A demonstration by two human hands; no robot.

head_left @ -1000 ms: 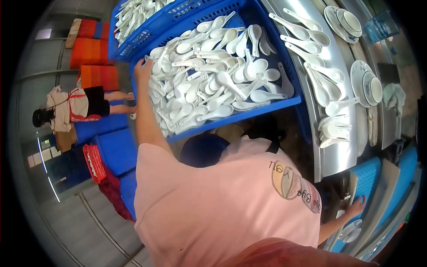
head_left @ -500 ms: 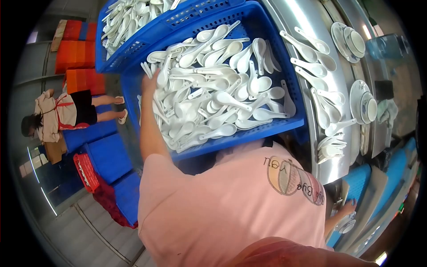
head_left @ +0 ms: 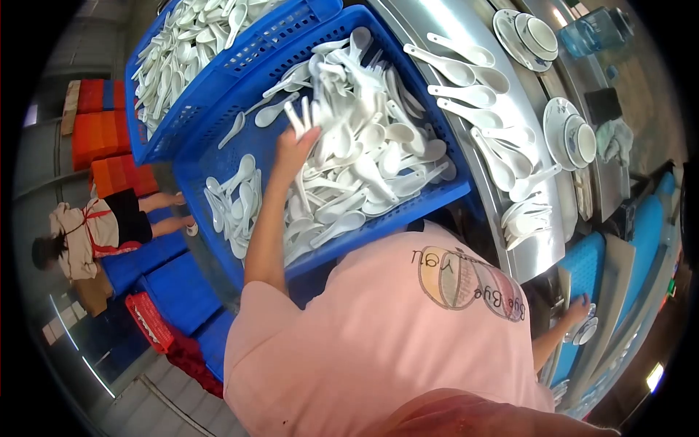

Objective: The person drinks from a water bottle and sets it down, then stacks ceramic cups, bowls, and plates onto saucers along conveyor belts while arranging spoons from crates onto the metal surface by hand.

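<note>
My left hand (head_left: 295,149) is inside the blue plastic basket (head_left: 207,153), its fingers closed round several white soup spoons (head_left: 298,116) whose handles stick up. A heap of white spoons (head_left: 378,164) lies against it, and some at the heap's top are smeared by motion. A smaller group of spoons (head_left: 237,207) lies on the near left of the basket. At far right, my right hand (head_left: 577,309) is over the blue conveyor belt (head_left: 582,266), beside small stacked dishes (head_left: 585,331). Whether it grips them I cannot make out.
A second blue basket (head_left: 233,62) full of spoons adjoins at the upper left. On the steel counter (head_left: 539,251) lie spoons in rows (head_left: 473,95). Stacked dish sets (head_left: 571,138) and a water bottle (head_left: 593,33) stand beyond. A person (head_left: 91,226) stands by blue crates (head_left: 175,291).
My left hand has moved from the basket's left side toward its middle, and spoons have shifted with it. Some basket floor now shows at left. My right hand stays beside the small dishes.
</note>
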